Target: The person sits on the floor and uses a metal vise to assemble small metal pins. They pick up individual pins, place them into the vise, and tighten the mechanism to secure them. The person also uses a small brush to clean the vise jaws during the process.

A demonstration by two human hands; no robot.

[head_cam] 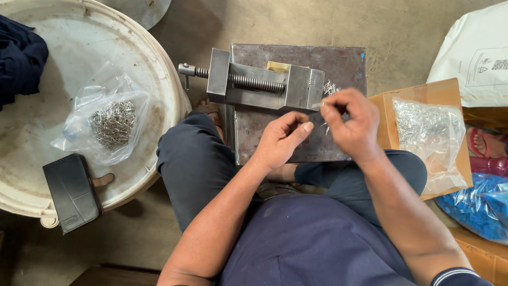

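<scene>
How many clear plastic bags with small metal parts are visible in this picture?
2. One clear bag lies on the white round lid at the left. The other bag rests on the cardboard box at the right. Others may be hidden outside the view.

A bare concrete floor (275,21) carries everything here. On it sits a rusty metal block (317,58) with a steel vise (264,85) on top, a wide white tub (159,69) to one side, and an open cardboard box (423,95) on the other.
</scene>
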